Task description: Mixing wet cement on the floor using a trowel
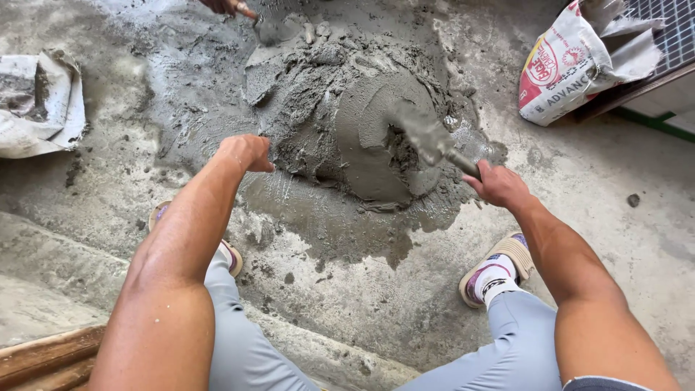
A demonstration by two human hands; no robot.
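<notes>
While the right hand [499,185] is clamped on the handle of a mortar-caked metal trowel [432,139], its blade digs into the grey wet mortar mound [355,116] on the concrete floor [608,195]. Left hand [250,152] is curled shut at the mound's edge, apparently holding nothing, though its fingers are hidden. Another person's hand [226,6] works a second trowel [266,27] at the far side. Risk: the runny edge could spread toward the sandalled feet [496,271], or the trowels could clash.
</notes>
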